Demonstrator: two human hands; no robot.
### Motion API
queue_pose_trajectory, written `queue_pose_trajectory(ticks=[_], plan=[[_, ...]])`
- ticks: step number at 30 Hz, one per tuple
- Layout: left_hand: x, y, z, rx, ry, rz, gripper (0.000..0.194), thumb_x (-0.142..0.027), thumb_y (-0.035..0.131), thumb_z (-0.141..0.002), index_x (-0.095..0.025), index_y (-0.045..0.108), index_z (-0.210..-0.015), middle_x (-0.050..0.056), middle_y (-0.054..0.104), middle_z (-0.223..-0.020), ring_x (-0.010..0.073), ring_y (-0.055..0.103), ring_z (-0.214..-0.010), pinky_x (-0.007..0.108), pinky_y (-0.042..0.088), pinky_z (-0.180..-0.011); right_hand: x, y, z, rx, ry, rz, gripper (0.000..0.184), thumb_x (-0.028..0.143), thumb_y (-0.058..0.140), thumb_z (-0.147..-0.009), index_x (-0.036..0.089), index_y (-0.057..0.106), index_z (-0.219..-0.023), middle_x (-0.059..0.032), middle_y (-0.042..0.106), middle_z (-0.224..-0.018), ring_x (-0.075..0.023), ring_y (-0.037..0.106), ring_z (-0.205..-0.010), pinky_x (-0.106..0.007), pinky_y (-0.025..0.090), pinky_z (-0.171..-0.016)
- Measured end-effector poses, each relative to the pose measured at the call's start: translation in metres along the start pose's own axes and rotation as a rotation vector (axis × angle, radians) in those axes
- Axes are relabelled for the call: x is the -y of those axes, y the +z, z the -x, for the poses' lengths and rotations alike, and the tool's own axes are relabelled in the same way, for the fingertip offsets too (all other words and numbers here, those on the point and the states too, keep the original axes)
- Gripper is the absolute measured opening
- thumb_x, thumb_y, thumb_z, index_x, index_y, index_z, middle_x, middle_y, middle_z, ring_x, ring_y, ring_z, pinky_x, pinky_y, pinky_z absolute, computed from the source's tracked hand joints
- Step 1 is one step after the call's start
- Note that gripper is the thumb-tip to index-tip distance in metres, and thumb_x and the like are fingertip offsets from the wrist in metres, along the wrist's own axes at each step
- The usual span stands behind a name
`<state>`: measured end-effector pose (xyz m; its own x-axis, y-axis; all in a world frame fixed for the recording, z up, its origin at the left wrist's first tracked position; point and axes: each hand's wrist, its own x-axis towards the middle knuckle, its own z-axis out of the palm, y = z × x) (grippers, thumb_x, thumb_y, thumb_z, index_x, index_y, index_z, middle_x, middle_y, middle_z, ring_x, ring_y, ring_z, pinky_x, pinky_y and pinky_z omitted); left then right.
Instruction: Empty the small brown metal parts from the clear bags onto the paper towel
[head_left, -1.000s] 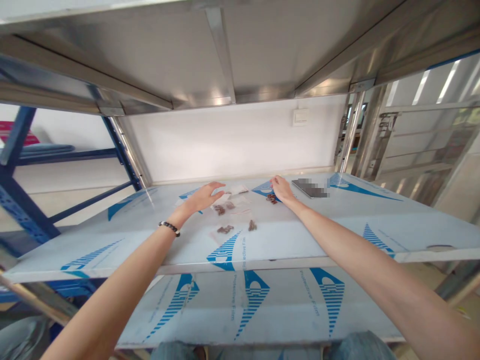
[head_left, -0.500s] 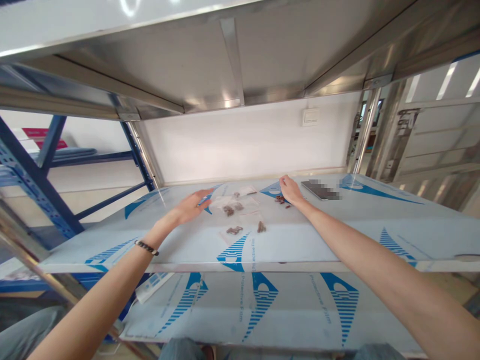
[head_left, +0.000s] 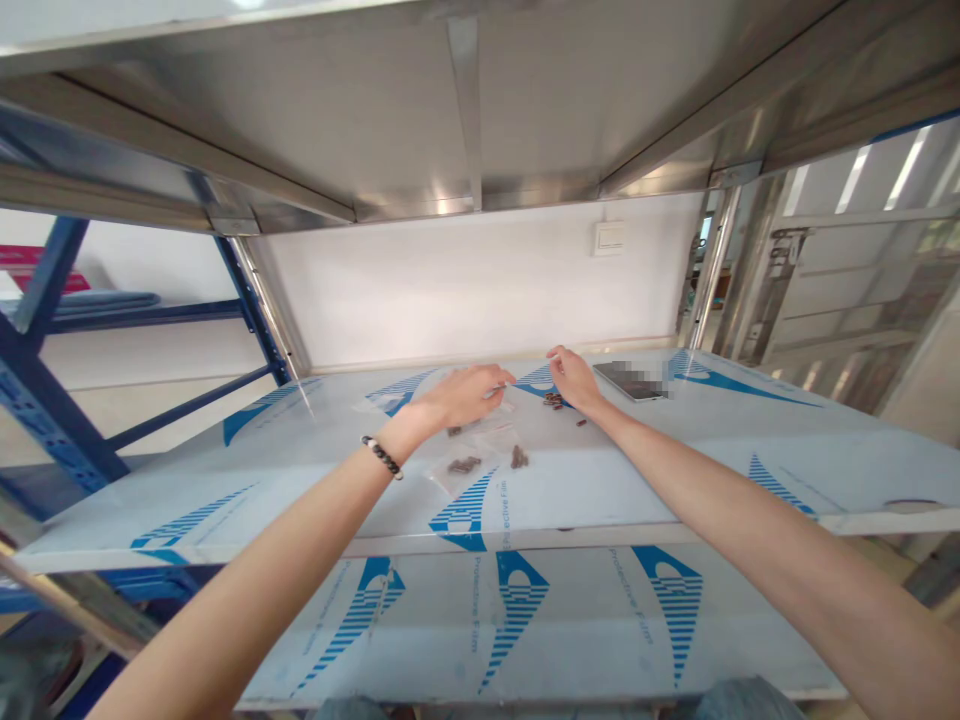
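Both my bare arms reach in over a film-covered stainless steel shelf (head_left: 615,480). My left hand (head_left: 465,395) hangs over a clear plastic bag (head_left: 480,425) holding small brown pieces, with its fingertips close together and the palm hiding part of the bag. A second clear bag (head_left: 465,467) lies nearer me, with more brown pieces in it. My right hand (head_left: 574,378) rests just beyond a small heap of brown pieces (head_left: 553,400), and its fingers hold nothing I can see. A black beaded bracelet (head_left: 382,457) circles my left wrist.
A phone (head_left: 630,381) lies to the right of my right hand. A white wall with a switch plate (head_left: 609,238) stands behind the shelf. A steel shelf (head_left: 465,100) runs overhead, a film-covered shelf (head_left: 540,620) lies below, and a blue rack (head_left: 45,400) stands at left.
My left hand has moved right and now covers the bag near the middle of the shelf. My right hand has stayed beside the brown heap. The head view has shifted slightly.
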<state>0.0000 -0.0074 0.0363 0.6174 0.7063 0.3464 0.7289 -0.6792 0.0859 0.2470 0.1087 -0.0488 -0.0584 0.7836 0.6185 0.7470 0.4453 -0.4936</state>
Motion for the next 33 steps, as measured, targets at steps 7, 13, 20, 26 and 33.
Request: queue_pose_trajectory(ticks=[7, 13, 20, 26, 33], plan=[[0.022, 0.052, 0.0, 0.106, -0.17, -0.284, 0.05, -0.024, 0.045, -0.107, -0.017, 0.058, -0.155, 0.018, 0.061, -0.155, 0.0341, 0.061, -0.14, 0.049, 0.048, -0.115, 0.04, -0.065, 0.002, 0.008, -0.053, -0.027, 0.024, 0.018, 0.05, -0.099, 0.018, 0.073, -0.102, -0.0093, 0.074, -0.091, -0.0241, 0.066, -0.084, -0.033, 0.047, -0.08], [0.052, 0.051, -0.001, 0.197, -0.284, -0.24, 0.037, -0.036, 0.052, -0.108, -0.019, 0.073, -0.133, 0.016, 0.068, -0.144, 0.0314, 0.065, -0.132, 0.041, 0.05, -0.109, 0.012, -0.137, 0.068, 0.658, -0.287, -0.053, 0.028, 0.035, 0.076, -0.086, 0.023, 0.074, -0.111, -0.008, 0.074, -0.111, -0.0252, 0.066, -0.096, -0.034, 0.048, -0.084], [0.057, 0.062, -0.007, 0.095, -0.41, -0.17, 0.028, -0.021, 0.056, -0.099, -0.021, 0.078, -0.117, 0.012, 0.075, -0.136, 0.0271, 0.069, -0.125, 0.035, 0.052, -0.105, -0.015, -0.117, 0.079, 0.686, -0.246, -0.046, 0.01, 0.026, 0.064, -0.092, 0.019, 0.069, -0.089, -0.0085, 0.071, -0.089, -0.0234, 0.064, -0.084, -0.033, 0.047, -0.078], [0.059, 0.071, -0.006, -0.034, -0.413, -0.143, 0.028, -0.015, 0.055, -0.095, -0.019, 0.078, -0.11, 0.016, 0.078, -0.125, 0.0292, 0.072, -0.119, 0.038, 0.053, -0.102, -0.007, -0.082, 0.027, 0.459, -0.085, 0.032, 0.006, 0.021, 0.07, -0.086, 0.02, 0.074, -0.082, -0.0061, 0.076, -0.083, -0.023, 0.07, -0.08, -0.031, 0.05, -0.076], [0.055, 0.067, -0.006, -0.201, -0.418, -0.027, 0.019, -0.015, 0.057, -0.094, -0.022, 0.074, -0.097, 0.014, 0.079, -0.118, 0.0288, 0.073, -0.112, 0.039, 0.052, -0.099, -0.007, -0.044, 0.008, 0.278, 0.14, 0.079, 0.011, 0.016, 0.071, -0.084, 0.015, 0.081, -0.09, -0.0072, 0.08, -0.081, -0.0227, 0.075, -0.081, -0.027, 0.05, -0.074]])
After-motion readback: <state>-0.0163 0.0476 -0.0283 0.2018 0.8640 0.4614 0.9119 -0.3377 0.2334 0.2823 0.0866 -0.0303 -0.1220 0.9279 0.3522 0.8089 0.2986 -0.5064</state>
